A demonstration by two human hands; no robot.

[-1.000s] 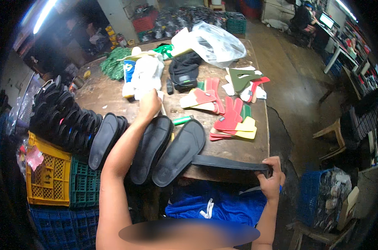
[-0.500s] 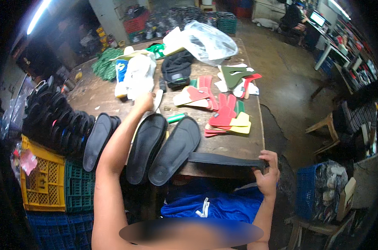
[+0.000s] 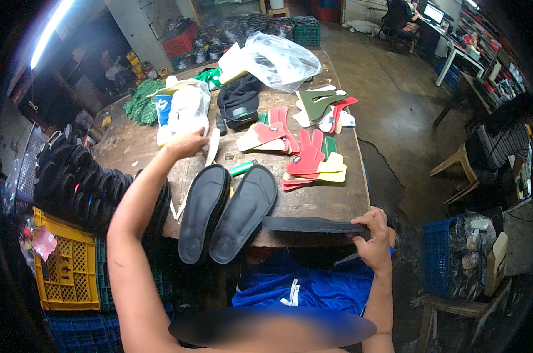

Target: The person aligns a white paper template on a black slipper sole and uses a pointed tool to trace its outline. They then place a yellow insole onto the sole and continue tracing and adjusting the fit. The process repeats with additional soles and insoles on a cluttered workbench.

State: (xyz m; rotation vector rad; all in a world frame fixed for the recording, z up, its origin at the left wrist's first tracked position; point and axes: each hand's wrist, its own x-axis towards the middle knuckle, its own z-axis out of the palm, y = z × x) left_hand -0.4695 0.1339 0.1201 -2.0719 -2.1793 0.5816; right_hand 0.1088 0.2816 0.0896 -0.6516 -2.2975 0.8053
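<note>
Along the near edge of the wooden table lie thick black shoe soles. One black sole stands on its long side, and my right hand grips its right end between thumb and fingers. Two more soles, the left footbed and the right footbed, rest side by side, overhanging the edge. My left hand hovers over the table beyond them, fingers partly apart, with nothing visible in it. Just right of its fingertips is a pale flat strip. A green cylinder sits behind the footbeds.
Stacks of red and cream cut pieces occupy the table's right half. Farther back are a black cap, a clear plastic bag and green netting. Rows of black soles stand left, above a yellow crate. A wooden stool stands right.
My left hand has shifted left, away from the pale strip. My right hand keeps hold of the upright sole. The view has moved slightly.
</note>
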